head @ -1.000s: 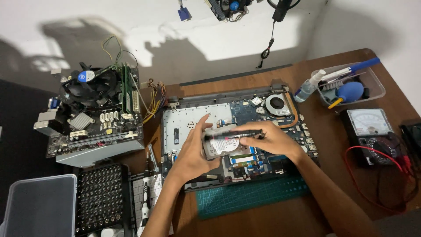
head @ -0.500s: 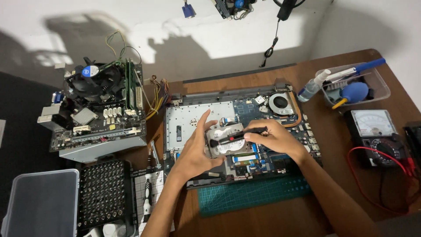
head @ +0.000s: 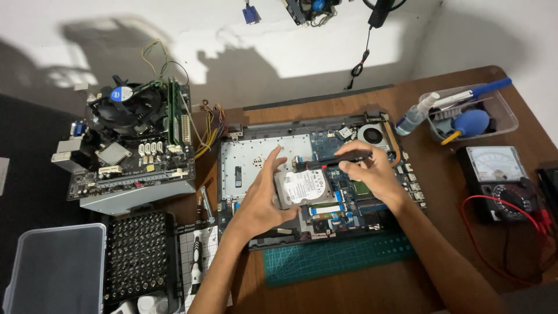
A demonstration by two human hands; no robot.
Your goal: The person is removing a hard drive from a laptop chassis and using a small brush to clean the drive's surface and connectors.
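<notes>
A flat, silver hard drive (head: 303, 187) with a white label on top sits tilted over the middle of an opened laptop (head: 261, 168), its circuit boards and round fan exposed. The left hand (head: 261, 200) grips the drive's left edge, thumb below and fingers spread along its upper side; the right hand (head: 369, 171) pinches a thin black tool (head: 331, 163) whose shaft lies just above the drive's top edge. Nearest the camera, a green cutting mat (head: 337, 256) lies under the laptop's front edge on a brown wooden table (head: 442, 125). To the left are a black tray of screwdriver bits (head: 136, 256) and a desktop motherboard (head: 131, 148) with a cooling fan; to the right, a meter (head: 494, 174) with red leads and a clear tub of tools (head: 471, 113). A white wall (head: 325, 52) stands behind.
</notes>
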